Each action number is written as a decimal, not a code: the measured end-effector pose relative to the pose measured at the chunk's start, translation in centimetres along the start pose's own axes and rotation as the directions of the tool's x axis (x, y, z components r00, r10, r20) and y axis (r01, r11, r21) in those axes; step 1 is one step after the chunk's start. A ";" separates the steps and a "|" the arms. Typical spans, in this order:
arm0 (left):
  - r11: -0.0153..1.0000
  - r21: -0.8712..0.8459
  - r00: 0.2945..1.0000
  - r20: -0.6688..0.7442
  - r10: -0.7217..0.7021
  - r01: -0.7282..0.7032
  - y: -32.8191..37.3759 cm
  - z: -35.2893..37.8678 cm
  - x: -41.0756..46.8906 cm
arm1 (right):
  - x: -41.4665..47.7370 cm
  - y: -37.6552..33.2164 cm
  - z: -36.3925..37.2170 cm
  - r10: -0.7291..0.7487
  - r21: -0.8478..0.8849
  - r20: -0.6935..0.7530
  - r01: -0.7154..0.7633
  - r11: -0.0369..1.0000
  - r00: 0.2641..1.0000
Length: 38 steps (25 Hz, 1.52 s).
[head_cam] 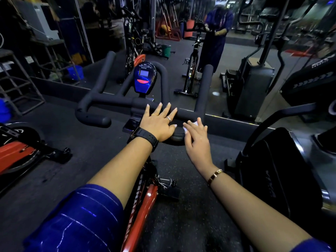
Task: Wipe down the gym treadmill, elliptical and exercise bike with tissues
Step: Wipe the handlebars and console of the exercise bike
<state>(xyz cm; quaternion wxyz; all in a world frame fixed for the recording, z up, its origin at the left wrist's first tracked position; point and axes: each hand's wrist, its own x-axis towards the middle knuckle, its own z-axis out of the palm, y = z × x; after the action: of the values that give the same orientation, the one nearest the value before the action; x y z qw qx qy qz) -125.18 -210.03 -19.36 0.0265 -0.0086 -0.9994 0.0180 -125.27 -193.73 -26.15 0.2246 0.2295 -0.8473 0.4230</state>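
The exercise bike's black handlebar (pixel 101 101) spans the middle of the view, with a blue console (pixel 145 77) above its centre and a red frame (pixel 143 202) below. My left hand (pixel 160 122) lies flat with spread fingers on the handlebar's centre bar. Just to its right, my right hand (pixel 197 137) presses a white tissue (pixel 194 124) against the handlebar's near right curve; the tissue shows only between and beyond the fingers.
A wall mirror (pixel 227 42) straight ahead reflects the bike and a person. Another red bike (pixel 20 153) lies at the left. A black elliptical (pixel 283 171) stands close on the right. A metal rack (pixel 20 82) and blue bucket (pixel 76 71) sit at the left.
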 end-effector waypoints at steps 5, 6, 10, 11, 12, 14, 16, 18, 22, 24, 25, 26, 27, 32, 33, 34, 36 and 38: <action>1.000 -0.014 0.998 0.061 -0.011 0.011 -0.1 -0.5 0.5 | -1.8 2.6 -1.5 -0.295 -0.058 0.032 0.297 0.953 0.955; 1.000 -0.012 0.997 0.075 -0.015 0.016 0.0 -0.5 0.7 | -1.1 2.9 -1.6 -0.281 -0.049 0.030 0.282 0.958 0.959; 0.999 -0.027 0.992 0.122 -0.030 0.034 0.2 -0.5 1.3 | 2.9 3.2 -1.4 0.009 0.128 0.022 -0.012 0.992 1.000; 0.999 -0.030 0.992 0.121 -0.035 0.039 0.3 -0.4 1.3 | 3.4 3.3 -1.4 0.040 0.139 0.019 -0.042 0.989 0.999; 0.998 -0.038 0.993 0.116 -0.038 0.042 0.3 -0.4 1.3 | 3.3 3.3 -1.3 0.031 0.135 0.014 -0.033 0.990 0.999; 0.996 -0.075 0.995 0.098 -0.036 0.044 0.3 -0.4 1.1 | 2.1 3.2 -1.5 -0.066 0.098 0.008 0.065 0.993 0.998; 0.986 -0.154 0.996 0.077 -0.044 0.055 -0.2 -0.4 0.8 | 0.8 3.3 -2.2 -0.185 0.001 0.002 0.185 0.983 0.983; 0.967 -0.235 0.994 0.066 -0.090 0.103 -1.6 -0.8 0.9 | 1.3 3.9 -3.2 -0.251 -0.129 -0.050 0.243 0.961 0.967; 0.967 -0.204 0.987 0.078 -0.140 0.153 -4.5 -1.2 2.3 | 4.8 4.6 -3.3 -0.142 -0.104 -0.104 0.131 0.986 0.984; 0.976 -0.184 0.989 0.108 -0.098 0.117 -4.6 -0.9 2.6 | 5.0 4.0 -2.7 -0.104 -0.074 -0.112 0.096 0.993 0.988; 0.976 -0.185 0.989 0.114 -0.097 0.117 -4.4 -0.9 2.7 | 4.8 3.7 -2.7 -0.118 -0.068 -0.102 0.111 0.991 0.988; 0.972 -0.191 0.987 0.120 -0.111 0.133 -4.2 -1.1 2.8 | 4.4 3.7 -2.9 -0.148 -0.063 -0.075 0.143 0.988 0.986; 0.967 -0.202 0.983 0.127 -0.130 0.154 -3.8 -1.4 2.9 | 4.1 3.8 -3.2 -0.183 -0.058 -0.041 0.181 0.982 0.982; 0.975 -0.167 0.988 0.081 -0.134 0.146 -0.5 -0.9 3.1 | 7.2 5.5 -3.5 -0.154 -0.093 -0.018 0.152 0.984 0.988; 0.976 -0.154 0.988 0.059 -0.144 0.151 -0.2 -0.6 3.0 | 7.7 5.4 -3.3 -0.129 -0.110 -0.035 0.125 0.986 0.991; 0.977 -0.143 0.987 0.039 -0.156 0.160 -0.2 -0.4 3.0 | 7.8 4.9 -3.2 -0.125 -0.133 -0.044 0.118 0.984 0.991; 0.977 -0.127 0.986 0.026 -0.167 0.169 -0.2 -0.4 2.9 | 6.3 3.9 -3.5 -0.172 -0.164 -0.004 0.169 0.972 0.985; 0.982 -0.098 0.987 0.024 -0.161 0.162 0.0 -0.4 3.0 | 3.4 2.7 -4.0 -0.262 -0.144 0.080 0.271 0.952 0.962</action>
<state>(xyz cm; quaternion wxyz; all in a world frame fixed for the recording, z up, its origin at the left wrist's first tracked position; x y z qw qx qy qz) -128.14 -209.98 -18.82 0.0196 0.0712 -0.9967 -0.0338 -128.85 -189.66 -23.69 0.2711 0.3365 -0.8450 0.3152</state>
